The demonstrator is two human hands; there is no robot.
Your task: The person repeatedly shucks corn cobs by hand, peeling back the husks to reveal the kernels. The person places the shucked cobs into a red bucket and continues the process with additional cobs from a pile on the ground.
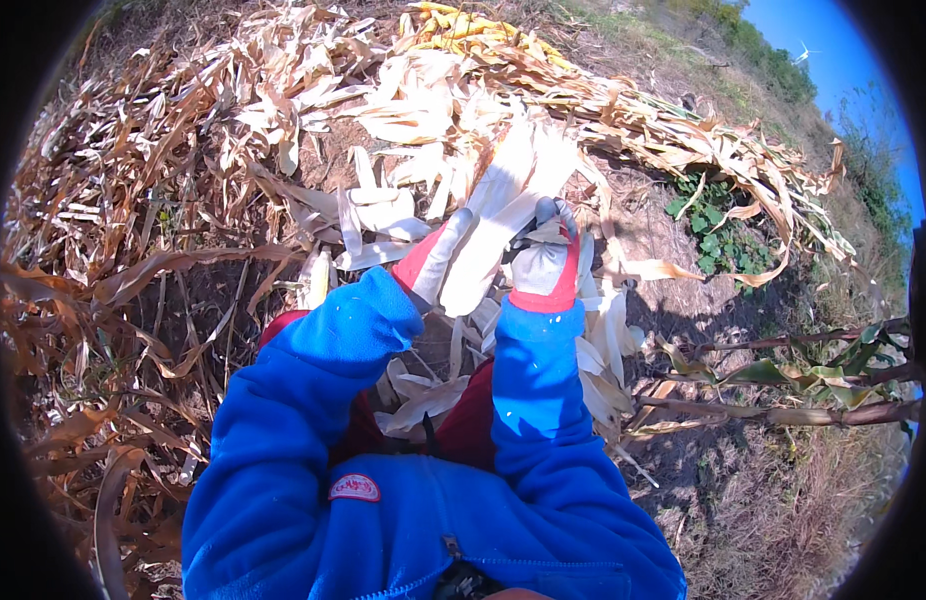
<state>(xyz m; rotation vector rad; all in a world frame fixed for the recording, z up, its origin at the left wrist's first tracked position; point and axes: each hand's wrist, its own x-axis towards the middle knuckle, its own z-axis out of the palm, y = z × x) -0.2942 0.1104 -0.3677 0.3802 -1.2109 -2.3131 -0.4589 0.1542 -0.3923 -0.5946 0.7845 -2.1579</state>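
**Pale maize husk worked between two gloved hands**

The maize husk [498,225] lies between the hands, its near end just right of the left hand [431,265] and its far end fanned out ahead of both. Strong sun washes it out, hiding what lies inside. The left hand seems clasped along its left edge, with some fingers hidden beneath. The right hand [543,268], just beside the husk's right edge, has its fingers curled inward near something dark grey; whether they pinch husk or another thing, I cannot tell.

The step looks like parting the husk leaves. The next move would call for a steady left hold and a firm right pinch to draw a leaf back.

Loose husks [383,215] lie ahead and left of the left hand. Well beyond both hands are bare yellow maize cobs [468,28]; dry maize stalks [683,130] lie ahead and right of the right hand.

Below the left hand, a red-and-white patch [354,487] on the blue jacket [423,510] carries lettering too small to read. No other writing is legible.
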